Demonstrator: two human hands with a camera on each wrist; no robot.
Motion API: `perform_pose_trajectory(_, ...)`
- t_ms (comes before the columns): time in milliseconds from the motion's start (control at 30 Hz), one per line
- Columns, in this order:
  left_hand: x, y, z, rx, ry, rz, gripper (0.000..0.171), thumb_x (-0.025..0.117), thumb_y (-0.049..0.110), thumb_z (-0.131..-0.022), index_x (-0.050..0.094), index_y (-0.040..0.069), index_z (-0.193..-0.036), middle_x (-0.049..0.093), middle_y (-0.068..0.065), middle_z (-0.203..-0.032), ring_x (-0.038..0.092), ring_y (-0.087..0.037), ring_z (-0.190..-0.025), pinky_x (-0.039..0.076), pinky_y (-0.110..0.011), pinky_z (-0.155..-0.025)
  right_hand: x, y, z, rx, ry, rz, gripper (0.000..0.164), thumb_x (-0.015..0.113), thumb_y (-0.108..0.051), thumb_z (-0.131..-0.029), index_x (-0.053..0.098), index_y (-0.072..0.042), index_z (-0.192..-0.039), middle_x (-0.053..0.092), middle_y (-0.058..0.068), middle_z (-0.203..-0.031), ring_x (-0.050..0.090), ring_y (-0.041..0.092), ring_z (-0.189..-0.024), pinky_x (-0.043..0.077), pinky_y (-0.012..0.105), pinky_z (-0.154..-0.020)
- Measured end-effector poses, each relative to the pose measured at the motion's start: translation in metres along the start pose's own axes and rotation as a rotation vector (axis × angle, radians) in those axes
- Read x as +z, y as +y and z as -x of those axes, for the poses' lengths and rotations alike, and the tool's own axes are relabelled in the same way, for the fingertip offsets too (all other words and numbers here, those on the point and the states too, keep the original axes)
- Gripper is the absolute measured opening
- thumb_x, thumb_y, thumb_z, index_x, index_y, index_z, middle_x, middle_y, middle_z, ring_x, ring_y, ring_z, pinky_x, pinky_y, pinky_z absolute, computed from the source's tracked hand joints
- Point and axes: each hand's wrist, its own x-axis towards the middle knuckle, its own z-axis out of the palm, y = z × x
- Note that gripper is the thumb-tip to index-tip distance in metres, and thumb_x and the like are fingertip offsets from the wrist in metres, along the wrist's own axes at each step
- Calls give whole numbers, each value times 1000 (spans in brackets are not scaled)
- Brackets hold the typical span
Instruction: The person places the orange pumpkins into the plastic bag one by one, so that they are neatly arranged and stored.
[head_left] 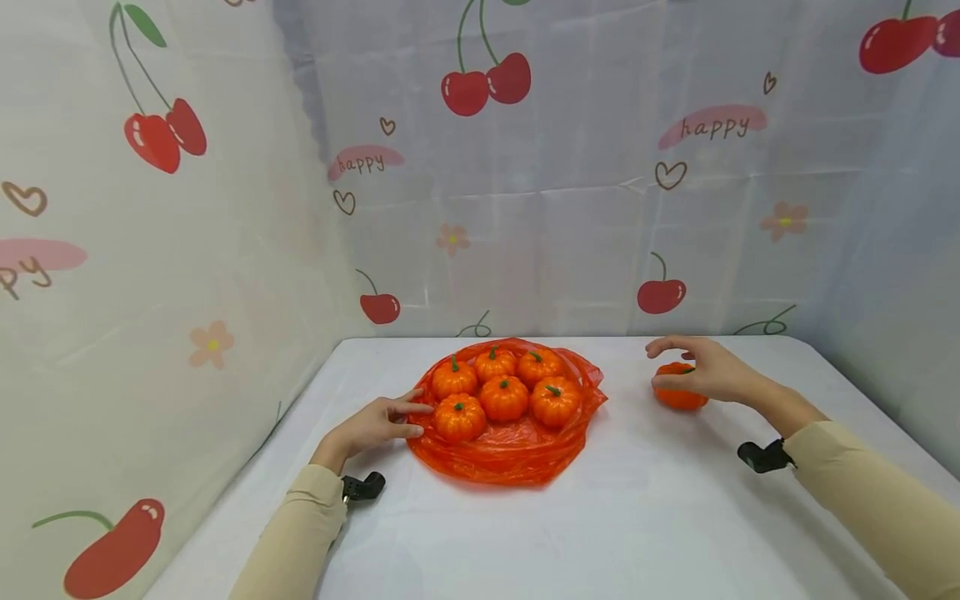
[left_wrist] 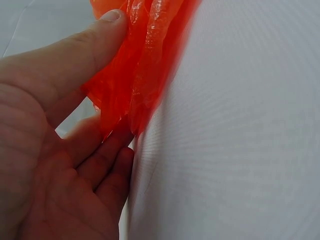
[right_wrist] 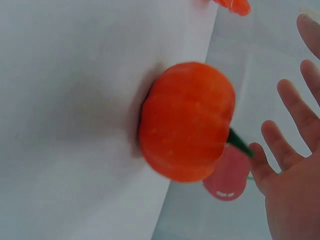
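Several small orange pumpkins with green stems, one of them the front-left pumpkin (head_left: pixel 460 417), sit in a crinkled red plastic bag (head_left: pixel 510 458) whose mouth is spread wide. At the bag's left side my left hand (head_left: pixel 378 425) touches the plastic; in the left wrist view its thumb (left_wrist: pixel 95 42) and fingertips stand well apart against the red film. A single pumpkin (right_wrist: pixel 187 122) stands on the table to the right of the bag. My right hand (head_left: pixel 708 368) hovers over and beside it, fingers spread and not closed round it.
Both items rest on a white-covered table (head_left: pixel 540 542). A cherry-print curtain (head_left: pixel 525 208) hangs behind and along the sides. Black wrist cameras are strapped at the left wrist (head_left: pixel 363 486) and right wrist (head_left: pixel 763 457).
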Motion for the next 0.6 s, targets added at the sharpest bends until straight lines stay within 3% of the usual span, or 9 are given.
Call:
perform_pose_trajectory(433,-1,0,-1,7,4,-10,42,77,30,-93,70,28,-135,31,-8,-169,21,-40,-158,32,-56,-124,-5,35,16,42,5,-28,34,78,-13,-90,68,-8,-122,61,23,-138,47,48,-132,44,71,-103)
perform_pose_trajectory(600,0,1,0,14,5,-10,42,77,29,-93,71,27,-135,31,-8,-169,20,-40,-158,31,-55,-124,-4,44,19,71,10,-42,31,78,-21,-92,68,-9,-119,59,24,-141,47,48,-132,45,70,-104)
